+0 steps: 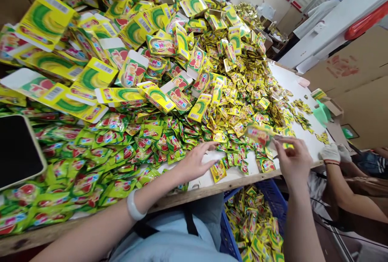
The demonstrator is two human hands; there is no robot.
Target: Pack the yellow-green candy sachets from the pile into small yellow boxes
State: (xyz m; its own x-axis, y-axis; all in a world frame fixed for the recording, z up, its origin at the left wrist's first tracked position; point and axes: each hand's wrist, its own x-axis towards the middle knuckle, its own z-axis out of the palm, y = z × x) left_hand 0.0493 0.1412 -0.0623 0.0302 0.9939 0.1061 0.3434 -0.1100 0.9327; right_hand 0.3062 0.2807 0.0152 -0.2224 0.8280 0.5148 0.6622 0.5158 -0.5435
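My right hand [295,163] pinches one end of a small yellow and green candy box [260,134], blurred by motion, above the near edge of the table [209,189]. My left hand [195,163] has its thumb and fingers apart with nothing between them. Just right of its fingertips lies a yellow candy packet [218,171]. Green candy packets with a watermelon print [113,144] spread in a thick layer to the left of that hand. Beyond both hands rises a heap of small yellow packets [242,108] and flat-looking or open boxes [157,96].
A blue crate [226,233] with several filled boxes stands below the table edge. A dark-screened device [18,151] lies on the packets at left. At right, a co-worker's gloved hand [330,153] rests near the table corner, close to a green scoop-like object [321,113].
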